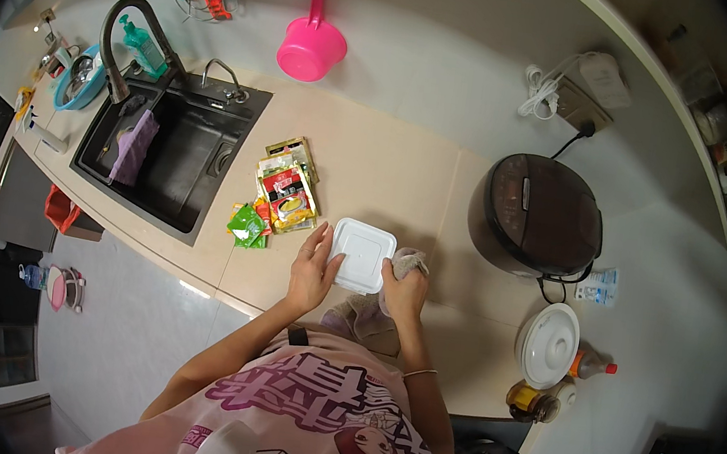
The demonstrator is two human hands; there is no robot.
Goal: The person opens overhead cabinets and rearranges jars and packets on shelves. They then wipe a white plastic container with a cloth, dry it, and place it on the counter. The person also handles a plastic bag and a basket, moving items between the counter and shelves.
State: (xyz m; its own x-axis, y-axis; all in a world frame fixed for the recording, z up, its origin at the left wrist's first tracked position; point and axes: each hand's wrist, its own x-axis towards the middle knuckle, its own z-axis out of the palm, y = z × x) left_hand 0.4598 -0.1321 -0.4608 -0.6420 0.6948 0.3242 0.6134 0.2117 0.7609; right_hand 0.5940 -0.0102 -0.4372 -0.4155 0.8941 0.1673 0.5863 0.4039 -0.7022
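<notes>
A square white plastic container with its lid on (362, 256) is between my hands over the counter. My left hand (311, 274) holds it along its left side, thumb at the lid's edge and fingers extended. My right hand (406, 292) grips a greyish-purple cloth (409, 260) against the container's right side, its thumb at the lid's rim. The cloth's lower part (359, 315) hangs near the counter's front edge, below the container. Several seasoning packets (287, 194) lie in a pile left of the container, with small green sachets (246, 226) beside them.
A black sink (191, 165) with a curved faucet (126, 28) is at the left, a purple cloth (135, 148) over its divider. A dark rice cooker (542, 215) stands at the right, near a white lidded pot (550, 345) and a jar (531, 403). A pink dipper (311, 50) hangs on the wall.
</notes>
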